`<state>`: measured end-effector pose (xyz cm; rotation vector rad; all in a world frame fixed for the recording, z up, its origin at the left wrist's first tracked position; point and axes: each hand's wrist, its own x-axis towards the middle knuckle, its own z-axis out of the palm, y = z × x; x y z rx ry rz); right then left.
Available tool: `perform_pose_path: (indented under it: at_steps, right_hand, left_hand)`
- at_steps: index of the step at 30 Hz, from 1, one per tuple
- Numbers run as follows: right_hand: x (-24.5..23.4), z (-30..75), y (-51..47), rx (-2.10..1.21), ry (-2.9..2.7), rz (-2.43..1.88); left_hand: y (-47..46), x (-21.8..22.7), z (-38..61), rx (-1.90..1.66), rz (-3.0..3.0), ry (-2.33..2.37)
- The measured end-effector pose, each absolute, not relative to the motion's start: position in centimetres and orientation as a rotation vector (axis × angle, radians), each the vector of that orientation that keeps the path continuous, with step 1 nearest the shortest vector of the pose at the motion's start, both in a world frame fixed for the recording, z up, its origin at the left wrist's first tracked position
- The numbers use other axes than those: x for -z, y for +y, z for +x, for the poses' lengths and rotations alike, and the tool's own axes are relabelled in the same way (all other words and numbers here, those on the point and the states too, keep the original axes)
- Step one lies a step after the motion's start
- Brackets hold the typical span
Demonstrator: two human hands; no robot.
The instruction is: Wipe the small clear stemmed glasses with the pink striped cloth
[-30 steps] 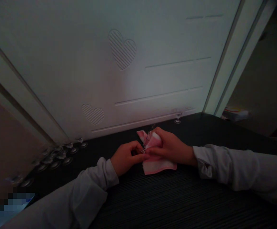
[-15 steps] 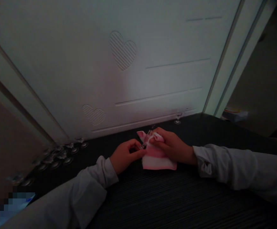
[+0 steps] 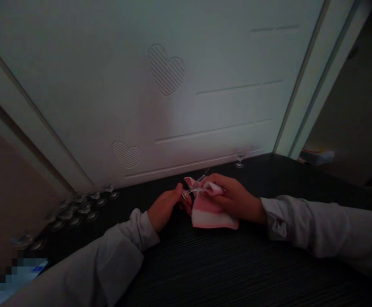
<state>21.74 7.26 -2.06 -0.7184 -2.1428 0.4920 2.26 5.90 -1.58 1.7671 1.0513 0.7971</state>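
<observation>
The pink cloth (image 3: 210, 215) lies bunched on the dark tabletop (image 3: 224, 268), its upper end gathered around a small clear glass (image 3: 194, 190). The right hand (image 3: 233, 198) is closed on that upper end, pressing cloth against the glass. Just left of the cloth, the left hand (image 3: 165, 209) pinches the glass's foot. Well left of the cloth stands a cluster of glasses (image 3: 77, 211); behind it, to the right, a single glass (image 3: 239, 161) stands against the white panel (image 3: 205, 85).

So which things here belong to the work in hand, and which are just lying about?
In hand: small clear glass, held by left hand; pink cloth, gripped by right hand.
Lying about: row of small glasses at left; lone glass by the white panel.
</observation>
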Motion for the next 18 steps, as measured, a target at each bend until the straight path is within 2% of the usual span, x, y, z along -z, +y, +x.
perform_pose_path:
  at_steps: [12,18]
  right_hand:
    - [1.8,21.3,7.1,-0.626,-1.951,-0.947]
    - [1.7,21.1,7.1,-0.666,-2.006,-0.960]
  left_hand:
    - [6.1,2.3,2.0,-0.918,1.704,1.072]
    - [4.1,-0.3,3.5,-1.304,1.556,1.263]
